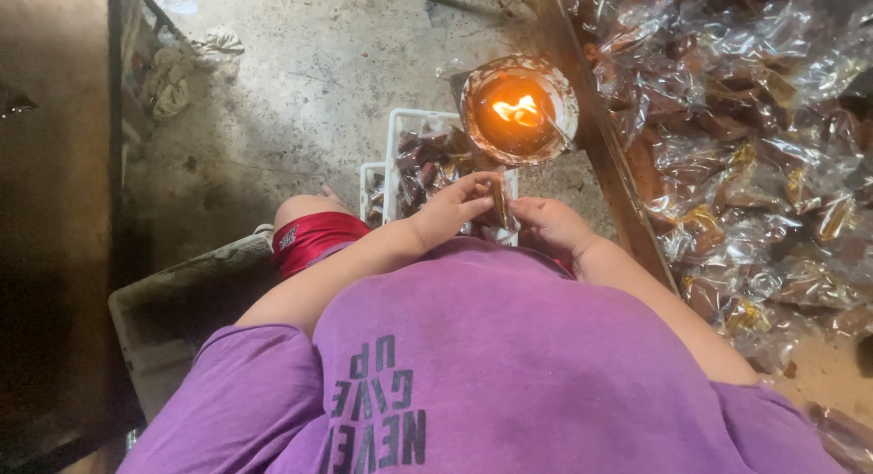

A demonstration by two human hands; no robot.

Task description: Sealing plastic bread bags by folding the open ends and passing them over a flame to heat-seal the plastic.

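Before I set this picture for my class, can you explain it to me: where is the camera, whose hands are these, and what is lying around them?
There is one picture, taken by a camera worn on a person's head, looking down over a purple printed T-shirt to two bare hands. The left hand and right hand together pinch a small clear plastic packet with brown contents. Just beyond them a round, stained bowl holds a burning flame. Below the hands stands a white plastic crate filled with similar packets. On the right, a raised surface carries a big heap of clear wrapped brown packets. The floor is bare grey concrete, with crumpled rags on the left.
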